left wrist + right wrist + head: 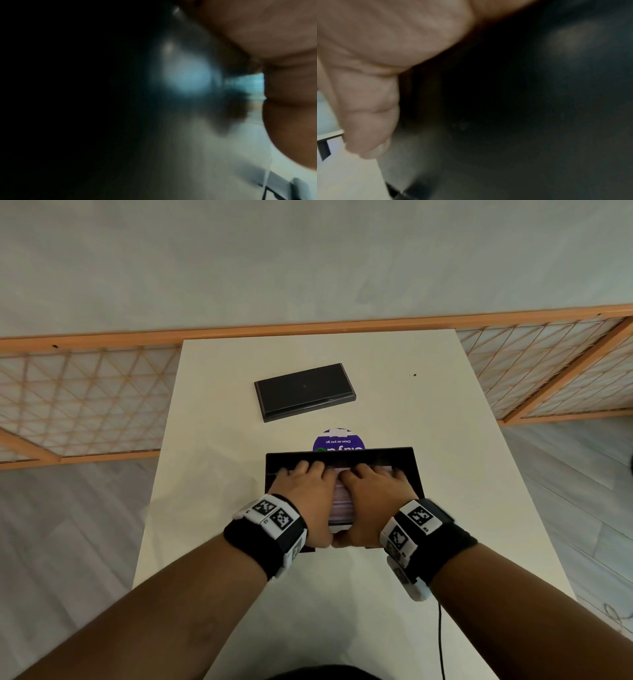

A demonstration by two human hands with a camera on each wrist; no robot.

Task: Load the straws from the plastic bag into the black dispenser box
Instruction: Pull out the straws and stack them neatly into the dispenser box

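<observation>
Both hands in the black dispenser box: left hand and right hand press the straws flat, fingers spread; lid parked toward the counter's far edge.

the black dispenser box is sitting open on the white table, near the person, its far wall standing up dark and glossy. a packed layer of pale pink-and-white straws is lying inside it, running crosswise, mostly hidden under two hands; whether a plastic bag is wrapping them is not showing clearly. the box's flat black lid is lying apart on the table farther back, slightly skewed, top face up. both wrist views are showing only dark blur
</observation>
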